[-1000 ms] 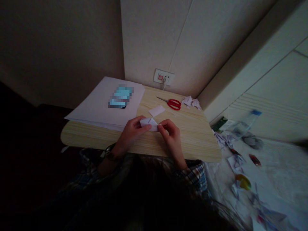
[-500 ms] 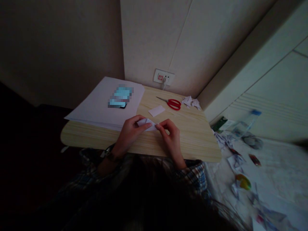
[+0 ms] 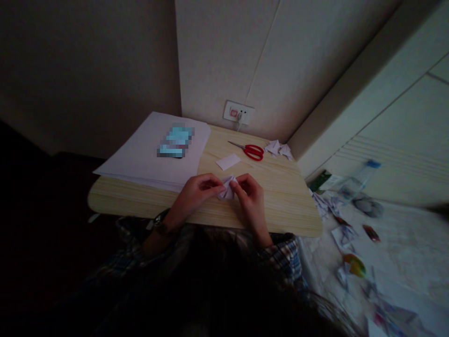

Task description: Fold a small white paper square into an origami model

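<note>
A small folded piece of white paper (image 3: 228, 188) is pinched between both hands above the front of the wooden tabletop (image 3: 284, 201). My left hand (image 3: 198, 192) grips its left edge with thumb and fingertips. On the opposite side, the thumb and curled fingers of my right hand (image 3: 250, 194) press on the paper. Just beyond the hands lies a flat white paper slip (image 3: 228, 162). Red-handled scissors (image 3: 253, 152) rest farther back, blades pointing left. Beside them, near the wall, sit folded paper pieces (image 3: 278, 149).
A stack of large white sheets (image 3: 136, 150) covers the table's left side, with a blurred-out phone (image 3: 176, 141) on top. A wall socket (image 3: 239, 112) holds a plug. To the right, a pale surface carries scattered folded papers (image 3: 345, 238) and a clear plastic bottle (image 3: 356, 182).
The folded paper has been turned in the fingers and sits slightly farther right. My left hand has shifted its hold from along the paper to its left edge. My right hand stays nearly in place.
</note>
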### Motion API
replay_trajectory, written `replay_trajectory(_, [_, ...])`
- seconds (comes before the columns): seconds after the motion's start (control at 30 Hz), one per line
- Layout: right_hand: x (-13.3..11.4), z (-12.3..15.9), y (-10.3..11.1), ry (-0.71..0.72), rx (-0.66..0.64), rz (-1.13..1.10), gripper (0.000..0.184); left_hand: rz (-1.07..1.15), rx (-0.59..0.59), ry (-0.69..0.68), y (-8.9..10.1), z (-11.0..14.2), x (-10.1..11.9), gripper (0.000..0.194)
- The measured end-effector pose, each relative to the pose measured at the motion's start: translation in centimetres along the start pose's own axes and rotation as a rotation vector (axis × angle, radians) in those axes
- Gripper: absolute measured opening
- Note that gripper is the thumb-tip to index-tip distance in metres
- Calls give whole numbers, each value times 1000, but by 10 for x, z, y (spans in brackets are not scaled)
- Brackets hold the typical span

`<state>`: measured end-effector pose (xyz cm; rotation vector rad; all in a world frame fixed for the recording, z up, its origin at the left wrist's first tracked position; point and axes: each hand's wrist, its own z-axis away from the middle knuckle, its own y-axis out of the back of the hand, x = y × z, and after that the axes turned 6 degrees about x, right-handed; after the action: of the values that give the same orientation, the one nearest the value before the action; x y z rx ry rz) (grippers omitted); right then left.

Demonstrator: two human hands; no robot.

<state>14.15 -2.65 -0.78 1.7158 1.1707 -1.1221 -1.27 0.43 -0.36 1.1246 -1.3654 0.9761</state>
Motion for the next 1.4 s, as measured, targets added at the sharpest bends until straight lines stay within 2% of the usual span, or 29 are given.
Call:
replay_trajectory(0.1, [-2,0,0,9,-12,18,18,1,47,11,1,1,3,16])
replay_trajectory(0.43, [-3,2,0,28,-45,25,21,16,32,73,3,3,7,16])
replay_trajectory(0.6, [-2,2,0,39,-63,38,21,-15,39,20,4,4,5,19])
replay_trajectory(0.83, [-3,1,-1,53,-60,36,21,16,130,-15,3,4,2,19])
replay_trajectory(1.2, [-4,2,0,57,-92,66,22,59,35,24,4,3,5,19])
replay_trajectory(1.4, [-3,2,-1,33,-92,56,20,20,128,-22,3,5,4,19])
